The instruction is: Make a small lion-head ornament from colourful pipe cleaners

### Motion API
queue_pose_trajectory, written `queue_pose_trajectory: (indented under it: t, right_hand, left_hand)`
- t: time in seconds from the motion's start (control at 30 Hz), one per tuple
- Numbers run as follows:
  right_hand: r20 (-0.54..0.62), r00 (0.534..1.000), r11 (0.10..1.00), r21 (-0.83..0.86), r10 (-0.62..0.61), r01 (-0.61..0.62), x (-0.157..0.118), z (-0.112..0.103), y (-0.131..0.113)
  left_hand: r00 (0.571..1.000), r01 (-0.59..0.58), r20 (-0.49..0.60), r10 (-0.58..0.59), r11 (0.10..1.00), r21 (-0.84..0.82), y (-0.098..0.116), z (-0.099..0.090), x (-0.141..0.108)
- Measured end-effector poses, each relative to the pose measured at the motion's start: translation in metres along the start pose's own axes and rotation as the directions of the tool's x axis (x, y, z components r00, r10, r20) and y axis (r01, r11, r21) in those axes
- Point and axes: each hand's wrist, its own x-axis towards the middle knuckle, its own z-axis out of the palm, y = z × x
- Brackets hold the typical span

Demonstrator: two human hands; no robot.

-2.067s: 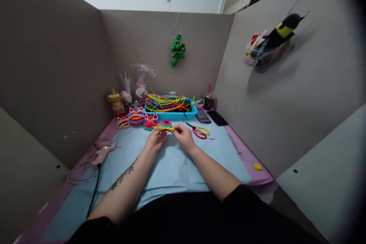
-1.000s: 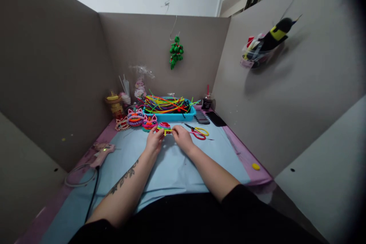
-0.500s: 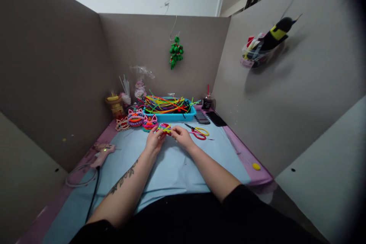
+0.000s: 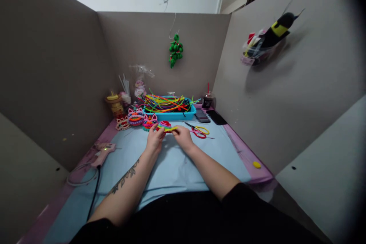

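Observation:
My left hand (image 4: 154, 140) is closed around a small round craft piece (image 4: 165, 124) of red, pink and green fuzzy strips, held just above the blue sheet. A yellow pipe cleaner (image 4: 169, 129) runs across the front of this piece. Its right end is pinched in the fingers of my right hand (image 4: 183, 138). Beside my right hand lie scissors (image 4: 200, 132) with a yellow and a red handle loop. Just behind my left hand sits a pink and orange animal-head craft piece (image 4: 150, 120).
A blue basket (image 4: 171, 116) full of colourful pipe cleaners stands at the back. More craft heads (image 4: 135, 116) are left of it. A pink glue gun (image 4: 104, 154) lies at left with its cord. A dark phone (image 4: 217, 117) and drink cup (image 4: 207, 101) are at back right. Grey panels surround the table.
The yellow strip has gone from slanting upward to lying nearly flat across the craft piece. More of the piece's red and pink top now shows. Both hands stay in nearly the same place.

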Motion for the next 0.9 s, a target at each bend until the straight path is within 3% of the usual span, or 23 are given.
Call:
queue_pose_trajectory:
  t: [0.2,0.37,0.5,0.6,0.77,0.9]
  right_hand:
    - [0.029,0.969,0.904,0.354,0.245,-0.239,0.003,0.005,0.003]
    - [0.07,0.954,0.838,0.463,0.291,-0.289,0.004,0.008,-0.001]
    - [-0.023,0.982,0.938,0.301,0.185,-0.17,0.003,0.008,-0.006]
    - [-0.073,0.993,0.989,0.127,0.088,-0.078,0.001,0.005,-0.01]
    - [-0.072,0.995,0.997,0.033,-0.063,0.065,-0.002,0.002,-0.014]
    - [-0.06,0.995,0.997,0.012,-0.08,0.08,-0.001,0.003,-0.012]
  left_hand:
    - [0.991,0.129,0.044,-0.128,0.991,-0.034,0.0,-0.003,0.004]
    - [0.972,0.221,0.102,-0.213,0.973,-0.073,0.0,-0.006,0.006]
    - [0.985,0.17,0.019,-0.17,0.984,-0.056,0.0,-0.004,0.004]
    - [0.997,0.072,-0.028,-0.072,0.997,-0.006,0.0,-0.001,0.001]
    - [0.992,-0.129,-0.001,0.129,0.989,0.074,0.001,0.004,-0.004]
    - [0.99,-0.138,0.023,0.137,0.987,0.087,0.0,0.006,-0.006]
